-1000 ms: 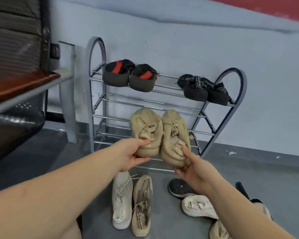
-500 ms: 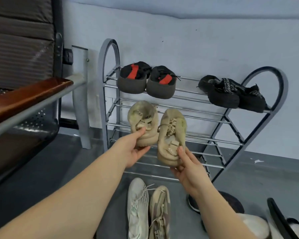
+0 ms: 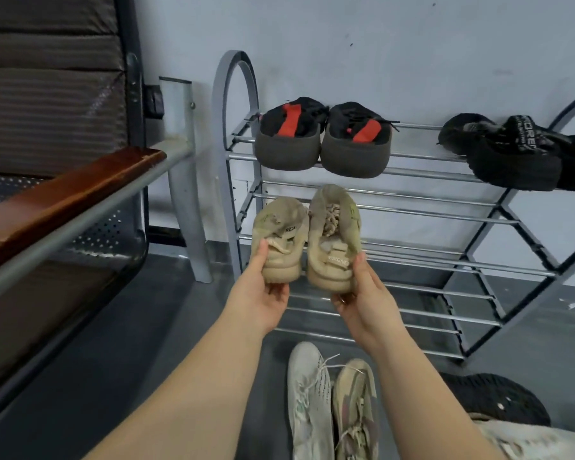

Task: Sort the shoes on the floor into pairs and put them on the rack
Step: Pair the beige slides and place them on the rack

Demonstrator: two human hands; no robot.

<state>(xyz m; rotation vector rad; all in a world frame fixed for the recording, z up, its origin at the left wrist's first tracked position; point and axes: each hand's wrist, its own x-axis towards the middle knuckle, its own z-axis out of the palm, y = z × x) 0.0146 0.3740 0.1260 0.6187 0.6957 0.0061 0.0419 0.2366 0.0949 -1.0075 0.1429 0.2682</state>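
At the centre of the frame, the left hand [image 3: 263, 293] grips the heel of one tan shoe [image 3: 279, 240], thumb on its upper, and the right hand [image 3: 362, 293] grips the heel of the other tan shoe [image 3: 332, 237] likewise; both shoes are held toes-up, side by side, in front of the rack [image 3: 412, 254] and its middle bars. The top shelf holds a black-and-red pair [image 3: 319, 137] and, at upper right, a black pair [image 3: 518, 151]. At lower centre on the floor [image 3: 146, 343] lie a white sneaker [image 3: 307, 400] and a beige sneaker [image 3: 356, 406]

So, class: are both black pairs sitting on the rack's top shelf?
Yes, the black-and-red pair and the all-black pair both rest on the rack's top shelf.
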